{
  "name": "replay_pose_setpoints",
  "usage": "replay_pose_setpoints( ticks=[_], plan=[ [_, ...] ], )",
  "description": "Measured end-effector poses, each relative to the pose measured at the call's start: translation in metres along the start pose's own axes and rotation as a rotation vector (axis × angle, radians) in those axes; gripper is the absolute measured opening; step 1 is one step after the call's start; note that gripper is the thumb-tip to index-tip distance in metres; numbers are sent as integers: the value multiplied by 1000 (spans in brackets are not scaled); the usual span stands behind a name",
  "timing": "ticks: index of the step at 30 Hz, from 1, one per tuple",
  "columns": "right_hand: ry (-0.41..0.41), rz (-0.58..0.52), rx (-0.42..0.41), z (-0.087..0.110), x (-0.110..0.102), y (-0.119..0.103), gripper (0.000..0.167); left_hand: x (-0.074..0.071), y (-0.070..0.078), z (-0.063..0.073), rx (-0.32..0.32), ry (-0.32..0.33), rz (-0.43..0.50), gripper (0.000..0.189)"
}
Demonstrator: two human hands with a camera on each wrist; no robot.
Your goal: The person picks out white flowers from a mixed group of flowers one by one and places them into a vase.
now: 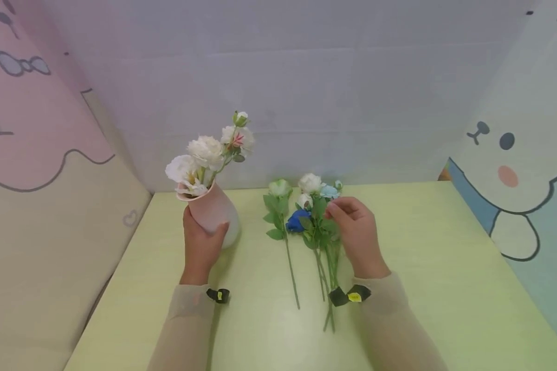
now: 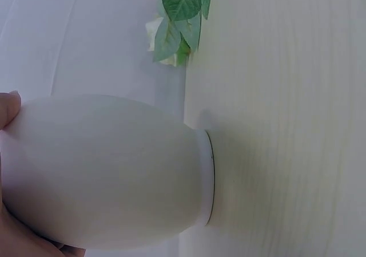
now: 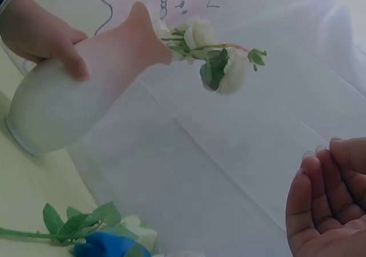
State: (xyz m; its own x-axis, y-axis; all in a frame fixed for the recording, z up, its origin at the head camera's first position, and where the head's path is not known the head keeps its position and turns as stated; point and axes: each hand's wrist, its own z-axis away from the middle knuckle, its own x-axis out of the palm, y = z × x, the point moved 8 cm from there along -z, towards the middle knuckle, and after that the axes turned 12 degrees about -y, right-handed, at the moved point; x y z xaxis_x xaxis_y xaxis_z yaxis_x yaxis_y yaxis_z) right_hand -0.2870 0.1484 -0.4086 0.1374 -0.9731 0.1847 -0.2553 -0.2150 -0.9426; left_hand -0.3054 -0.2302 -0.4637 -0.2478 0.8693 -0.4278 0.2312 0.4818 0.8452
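My left hand (image 1: 200,252) grips the side of a vase (image 1: 215,214), pink at the mouth and fading to white below. White artificial flowers (image 1: 206,152) stand in it and lean to the right. In the left wrist view the base of the vase (image 2: 108,171) is at the table, though contact is hard to judge. My right hand (image 1: 358,234) hovers over the loose flowers, fingers loosely bent, thumb close to the fingertips; the right wrist view shows nothing held in the hand (image 3: 331,205). Below it are a blue rose (image 1: 295,220), a light blue flower (image 1: 329,191) and white flowers (image 1: 309,183).
A pale green flower (image 1: 280,188) on its own stem lies between the vase and the bunch. Green stems (image 1: 319,273) point toward me on the pale yellow table (image 1: 445,288). A white cloth wall (image 1: 306,103) rises behind the table, with cartoon-printed cloth on both sides.
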Motion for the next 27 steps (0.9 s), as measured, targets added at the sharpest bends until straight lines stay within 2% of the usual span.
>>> replay_pose_setpoints(
  ticks=[5, 8, 10, 13, 16, 21, 27],
  plan=[
    [48, 47, 0, 7, -17, 8, 17, -2, 2, -1, 6, -6, -14, 101],
    [16, 80, 5, 6, -15, 14, 22, -5, 1, 0, -6, -2, -20, 101],
    [-30, 124, 41, 5, -9, 19, 23, -7, 0, 2, -15, 0, -11, 100],
    [-100, 253, 107, 6, -1, 25, 22, -5, -3, 3, -17, -10, 8, 100],
    [-145, 408, 129, 7, 0, 28, 22, -3, -3, 3, -6, -16, 14, 100],
    [-143, 630, 139, 7, -11, 31, 23, -1, -1, 3, -1, -18, 0, 100],
    [-161, 816, 182, 6, -18, 32, 22, 1, 1, 0, 9, -14, 4, 101]
  ],
)
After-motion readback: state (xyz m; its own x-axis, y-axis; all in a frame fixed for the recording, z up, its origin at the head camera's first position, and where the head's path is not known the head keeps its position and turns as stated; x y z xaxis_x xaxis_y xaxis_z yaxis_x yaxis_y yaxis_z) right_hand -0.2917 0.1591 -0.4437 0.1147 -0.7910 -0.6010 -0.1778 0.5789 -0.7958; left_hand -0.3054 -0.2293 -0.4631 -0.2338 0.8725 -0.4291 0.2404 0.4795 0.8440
